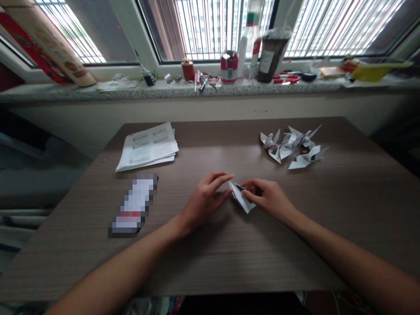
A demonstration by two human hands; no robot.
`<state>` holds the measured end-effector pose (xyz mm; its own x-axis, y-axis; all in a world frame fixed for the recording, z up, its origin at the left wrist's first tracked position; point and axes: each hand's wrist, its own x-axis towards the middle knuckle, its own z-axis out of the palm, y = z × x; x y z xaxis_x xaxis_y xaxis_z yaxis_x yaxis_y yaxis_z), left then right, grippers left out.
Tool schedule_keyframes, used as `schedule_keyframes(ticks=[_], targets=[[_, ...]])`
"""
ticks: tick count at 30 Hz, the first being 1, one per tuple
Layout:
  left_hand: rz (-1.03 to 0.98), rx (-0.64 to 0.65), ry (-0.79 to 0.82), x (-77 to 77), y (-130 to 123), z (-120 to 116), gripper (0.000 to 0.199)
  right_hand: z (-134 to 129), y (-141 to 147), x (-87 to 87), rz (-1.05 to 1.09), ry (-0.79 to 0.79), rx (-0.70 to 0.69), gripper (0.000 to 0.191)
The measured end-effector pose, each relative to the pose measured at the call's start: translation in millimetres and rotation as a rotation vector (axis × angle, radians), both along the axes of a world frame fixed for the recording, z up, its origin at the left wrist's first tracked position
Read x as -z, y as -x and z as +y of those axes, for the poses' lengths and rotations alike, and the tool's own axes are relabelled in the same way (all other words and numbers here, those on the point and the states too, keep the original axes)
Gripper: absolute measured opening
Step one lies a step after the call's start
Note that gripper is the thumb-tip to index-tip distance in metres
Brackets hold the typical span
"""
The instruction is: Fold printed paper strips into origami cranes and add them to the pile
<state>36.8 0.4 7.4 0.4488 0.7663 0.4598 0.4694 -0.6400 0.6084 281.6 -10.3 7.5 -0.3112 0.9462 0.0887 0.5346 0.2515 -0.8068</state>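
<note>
A small piece of folded white paper (242,199) with print and a dark patch is held just above the middle of the table. My right hand (267,197) pinches its right side between thumb and fingers. At the paper's left end is my left hand (208,194), its thumb and forefinger apart, their tips at or very close to the paper's edge. Whether those tips press on it is hard to tell. Farther back on the right lie several folded paper figures with pointed wings, like paper cranes (303,138).
A stack of printed sheets (147,146) lies at the back left of the brown table (203,262). Nearer me is a blurred-out phone (134,203). On the stone windowsill (131,91) stand a red can (229,68), a bottle (244,48), a dark cup (272,57) and small tools.
</note>
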Motion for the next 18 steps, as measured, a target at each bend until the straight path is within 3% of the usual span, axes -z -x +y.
schedule_keyframes(ticks=[2, 6, 11, 18], targets=[[0.142, 0.121, -0.179, -0.5, -0.4, -3.5, 0.03, 2.3, -1.4, 2.3, -0.016, -0.039, 0.028, 0.015], [0.4, 0.343, -0.265, -0.7, -4.7, -12.9, 0.037, 5.7, -4.0, 8.6, -0.07, -0.126, 0.027, 0.011], [0.536, 0.385, -0.214, 3.9, -7.9, -16.4, 0.051, 8.0, -7.4, 16.3, -0.196, -0.244, -0.007, 0.005], [0.585, 0.381, -0.213, 4.5, -5.6, -13.4, 0.053, 8.4, -13.0, 16.5, -0.37, -0.358, -0.107, 0.02]])
